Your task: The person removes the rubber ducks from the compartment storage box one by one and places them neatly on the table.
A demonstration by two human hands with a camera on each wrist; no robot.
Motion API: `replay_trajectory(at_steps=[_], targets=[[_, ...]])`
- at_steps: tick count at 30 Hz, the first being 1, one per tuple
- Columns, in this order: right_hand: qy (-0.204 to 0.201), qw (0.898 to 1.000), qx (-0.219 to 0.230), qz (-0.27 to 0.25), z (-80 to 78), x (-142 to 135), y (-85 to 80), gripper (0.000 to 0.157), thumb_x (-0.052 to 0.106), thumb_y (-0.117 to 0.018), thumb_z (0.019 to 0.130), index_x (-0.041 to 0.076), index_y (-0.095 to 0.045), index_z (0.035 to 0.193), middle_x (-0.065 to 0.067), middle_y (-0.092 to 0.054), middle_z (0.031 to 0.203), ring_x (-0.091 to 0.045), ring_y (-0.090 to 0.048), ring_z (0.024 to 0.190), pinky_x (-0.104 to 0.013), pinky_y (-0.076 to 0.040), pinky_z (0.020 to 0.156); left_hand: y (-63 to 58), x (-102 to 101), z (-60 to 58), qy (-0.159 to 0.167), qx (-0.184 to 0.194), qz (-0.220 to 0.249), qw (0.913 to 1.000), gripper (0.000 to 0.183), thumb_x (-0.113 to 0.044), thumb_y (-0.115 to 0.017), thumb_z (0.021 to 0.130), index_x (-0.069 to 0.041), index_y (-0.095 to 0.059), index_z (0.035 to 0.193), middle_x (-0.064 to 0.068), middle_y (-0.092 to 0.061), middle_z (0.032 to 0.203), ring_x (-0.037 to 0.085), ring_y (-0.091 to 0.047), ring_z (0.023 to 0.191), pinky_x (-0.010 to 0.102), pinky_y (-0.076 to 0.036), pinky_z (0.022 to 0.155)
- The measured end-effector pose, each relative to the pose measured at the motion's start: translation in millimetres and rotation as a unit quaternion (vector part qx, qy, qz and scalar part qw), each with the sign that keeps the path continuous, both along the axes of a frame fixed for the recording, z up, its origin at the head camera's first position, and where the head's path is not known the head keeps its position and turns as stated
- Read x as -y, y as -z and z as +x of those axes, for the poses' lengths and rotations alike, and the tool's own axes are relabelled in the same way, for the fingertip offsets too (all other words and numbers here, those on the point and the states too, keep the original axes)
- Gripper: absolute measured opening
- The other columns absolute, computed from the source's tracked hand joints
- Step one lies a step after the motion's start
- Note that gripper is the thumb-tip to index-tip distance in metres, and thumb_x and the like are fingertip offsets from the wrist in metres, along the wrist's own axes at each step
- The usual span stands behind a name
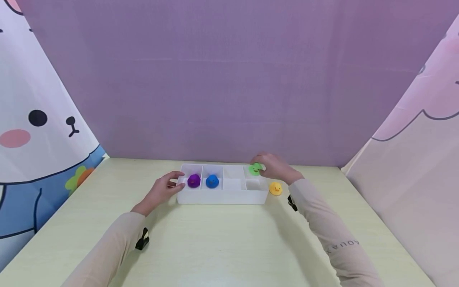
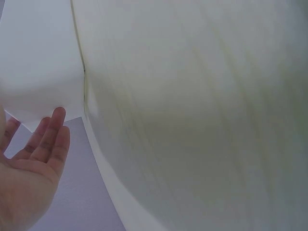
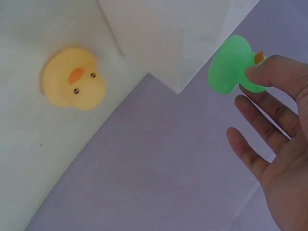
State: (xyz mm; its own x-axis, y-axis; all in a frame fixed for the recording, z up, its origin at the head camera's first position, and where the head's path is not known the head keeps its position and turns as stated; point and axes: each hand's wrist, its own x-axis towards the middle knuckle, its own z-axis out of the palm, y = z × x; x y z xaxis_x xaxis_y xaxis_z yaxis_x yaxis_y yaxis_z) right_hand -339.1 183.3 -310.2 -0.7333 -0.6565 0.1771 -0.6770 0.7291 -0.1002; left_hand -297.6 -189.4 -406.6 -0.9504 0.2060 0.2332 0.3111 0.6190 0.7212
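Observation:
Between thumb and fingertips my right hand (image 1: 274, 165) pinches a green rubber duck (image 1: 255, 169), held above the rightmost compartment of a white divided box (image 1: 222, 197). In the right wrist view the green duck (image 3: 233, 62) is near the box's corner, its orange beak by the thumb. My left hand (image 1: 161, 190) touches the box's left end with thumb and fingers spread. Fairly straight fingers (image 2: 50, 137) meet the box wall in the left wrist view. A purple duck (image 1: 194, 181) sits in the leftmost compartment, with a blue duck (image 1: 212, 181) in the neighbouring one.
A yellow duck (image 1: 275, 188) stands on the pale table (image 1: 222, 243) just off the box's right end, below my right wrist. Behind the table rises a purple cloth backdrop (image 1: 229, 87). Cartoon-printed cloths (image 1: 46, 159) hang at both sides.

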Motion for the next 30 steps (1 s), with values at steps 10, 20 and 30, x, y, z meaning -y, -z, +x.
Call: replay_trajectory(at_steps=[10,20,30], targets=[[0.026,1.000,0.000,-0.004,4.1,-29,-1.1,0.033,-0.003,-0.066,0.074,0.007,-0.066,0.106,-0.007,-0.064,0.109,-0.026,-0.059,0.102,-0.041,-0.051,0.085,0.7,-1,1.4,-0.003,-0.002,0.005,1.0000,0.041,-0.022,-0.061,0.088,-0.006,-0.051,0.125,0.026,-0.053,0.121,0.037,-0.061,0.097,0.042,-0.054,0.082],[0.041,0.999,-0.008,-0.016,5.2,-63,9.3,0.033,-0.004,-0.068,0.072,0.004,-0.066,0.103,-0.011,-0.064,0.108,-0.028,-0.058,0.101,-0.042,-0.051,0.084,3.2,1,-1.9,-0.002,0.006,0.001,1.0000,0.042,-0.024,-0.060,0.088,-0.008,-0.049,0.126,0.024,-0.052,0.122,0.037,-0.060,0.099,0.043,-0.053,0.084],[0.050,0.998,-0.003,-0.025,7.2,-91,25.1,0.032,-0.007,-0.067,0.069,0.003,-0.067,0.099,-0.009,-0.065,0.099,-0.027,-0.059,0.095,-0.041,-0.051,0.079,2.2,1,-1.4,-0.002,0.000,0.001,1.0000,0.042,-0.023,-0.060,0.088,-0.007,-0.050,0.126,0.025,-0.052,0.122,0.037,-0.061,0.098,0.043,-0.054,0.083]])
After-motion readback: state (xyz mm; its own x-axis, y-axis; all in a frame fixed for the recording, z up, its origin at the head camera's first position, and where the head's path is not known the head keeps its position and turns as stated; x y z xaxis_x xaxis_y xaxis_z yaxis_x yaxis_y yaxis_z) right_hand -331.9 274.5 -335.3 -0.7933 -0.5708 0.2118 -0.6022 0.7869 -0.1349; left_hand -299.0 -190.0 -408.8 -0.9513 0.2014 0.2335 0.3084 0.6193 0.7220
